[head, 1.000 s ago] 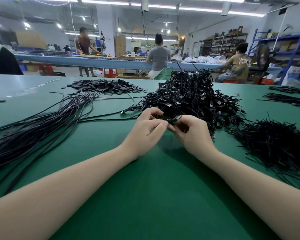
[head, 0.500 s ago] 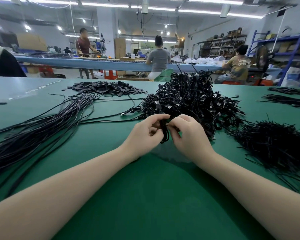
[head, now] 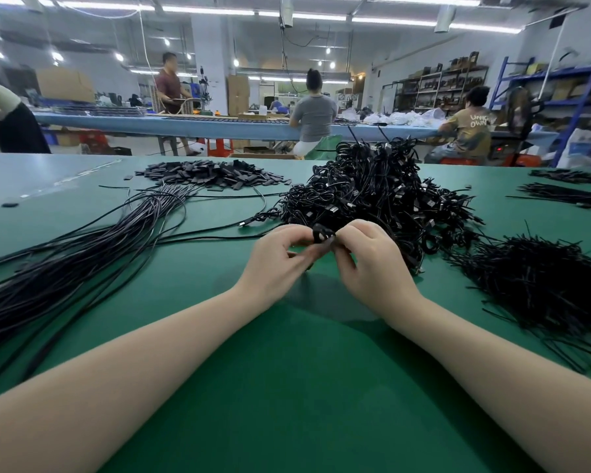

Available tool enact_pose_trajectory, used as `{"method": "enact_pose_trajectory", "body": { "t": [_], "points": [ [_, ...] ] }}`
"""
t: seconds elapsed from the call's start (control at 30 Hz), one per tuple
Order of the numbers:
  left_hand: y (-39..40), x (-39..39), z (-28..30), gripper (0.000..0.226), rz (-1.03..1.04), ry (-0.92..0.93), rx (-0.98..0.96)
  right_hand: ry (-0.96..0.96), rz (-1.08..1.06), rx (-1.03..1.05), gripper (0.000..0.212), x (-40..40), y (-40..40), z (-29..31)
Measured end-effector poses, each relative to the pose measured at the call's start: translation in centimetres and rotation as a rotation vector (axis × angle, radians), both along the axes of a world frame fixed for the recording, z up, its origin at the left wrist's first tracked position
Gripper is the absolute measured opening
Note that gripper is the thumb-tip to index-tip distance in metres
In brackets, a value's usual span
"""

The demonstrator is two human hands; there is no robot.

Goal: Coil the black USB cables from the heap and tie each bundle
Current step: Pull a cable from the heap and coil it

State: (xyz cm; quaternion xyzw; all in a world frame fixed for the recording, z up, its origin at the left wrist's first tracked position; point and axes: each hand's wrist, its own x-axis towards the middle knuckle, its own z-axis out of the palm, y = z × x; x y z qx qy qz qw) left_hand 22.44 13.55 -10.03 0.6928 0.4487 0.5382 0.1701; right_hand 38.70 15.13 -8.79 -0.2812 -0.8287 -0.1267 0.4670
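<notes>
A small coiled black cable bundle (head: 322,237) is held between both hands above the green table (head: 287,387). My left hand (head: 273,264) pinches its left side with curled fingers. My right hand (head: 372,264) pinches its right side, thumb and forefinger at the top of the coil. Just behind the hands rises a big heap of tied black cable bundles (head: 376,192). A long sheaf of loose straight black cables (head: 69,264) lies on the left of the table.
A pile of black twist ties (head: 539,285) lies to the right, with more strands (head: 567,194) at the far right. A heap of small flat black pieces (head: 212,174) sits at the back left. Beyond the table, people work at a long blue bench (head: 219,126).
The hands rose slightly and turned the bundle; it was hanging lengthwise between the fingers, and now its looped end shows on top between the thumbs.
</notes>
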Motion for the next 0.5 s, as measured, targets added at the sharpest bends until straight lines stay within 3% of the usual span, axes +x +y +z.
{"method": "enact_pose_trajectory", "body": {
  "t": [0.07,0.13,0.27,0.4,0.5],
  "points": [
    [0.08,0.33,-0.04,0.014,0.026,-0.029,-0.047,-0.015,-0.019,0.025,0.01,-0.1,-0.07,0.02],
    [0.14,0.38,-0.05,0.006,-0.009,-0.111,-0.111,-0.07,-0.058,0.073,0.009,-0.11,-0.04,0.01],
    [-0.12,-0.03,-0.07,0.035,-0.1,-0.21,-0.158,-0.182,-0.112,0.106,0.006,-0.27,0.24,-0.3],
    [-0.34,0.09,-0.13,0.023,-0.072,-0.168,-0.087,0.108,-0.015,-0.357,0.01,-0.71,-0.03,-0.74],
    [-0.4,0.19,-0.16,0.026,-0.056,-0.145,-0.097,0.255,0.003,-0.563,0.005,-0.49,0.28,-0.92]
  ]
}}
